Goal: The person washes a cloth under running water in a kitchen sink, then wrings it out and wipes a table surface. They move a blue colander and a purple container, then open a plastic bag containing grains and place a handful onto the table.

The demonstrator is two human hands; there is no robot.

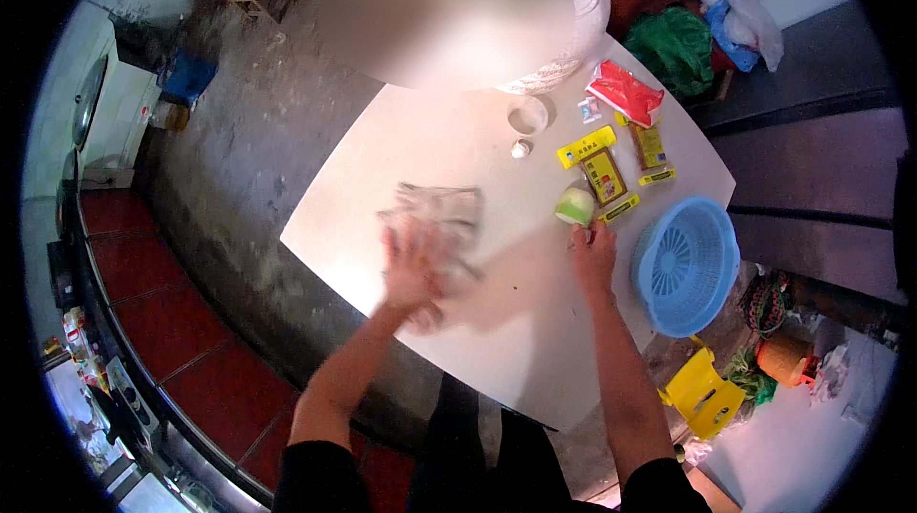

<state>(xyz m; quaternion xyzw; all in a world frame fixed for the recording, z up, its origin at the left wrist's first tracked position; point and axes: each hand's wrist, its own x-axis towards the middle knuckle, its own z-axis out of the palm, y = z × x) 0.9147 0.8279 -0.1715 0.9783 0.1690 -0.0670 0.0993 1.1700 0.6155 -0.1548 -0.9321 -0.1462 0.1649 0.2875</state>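
My left hand (414, 266), blurred, lies palm down with fingers spread over a crumpled grey-white cloth (458, 206) on the white tabletop (494, 362). More of the cloth shows below and right of the palm. My right hand (594, 255) rests further right, its fingertips drawn together at the near side of a cut green-and-white vegetable piece (574, 208). Whether those fingertips grip it, or something small, cannot be made out. Just beyond lies a flat brown food packet with yellow ends (604, 175), and a similar packet (648, 146) sits behind it.
A blue plastic colander (648, 276) stands at the table's right edge. Further back are a garlic bulb (521, 148), a small bowl (527, 116), a little sachet (589, 110) and a red bag (627, 94). On the floor at right stand a yellow plastic stool (706, 395) and an orange gas cylinder (784, 361).
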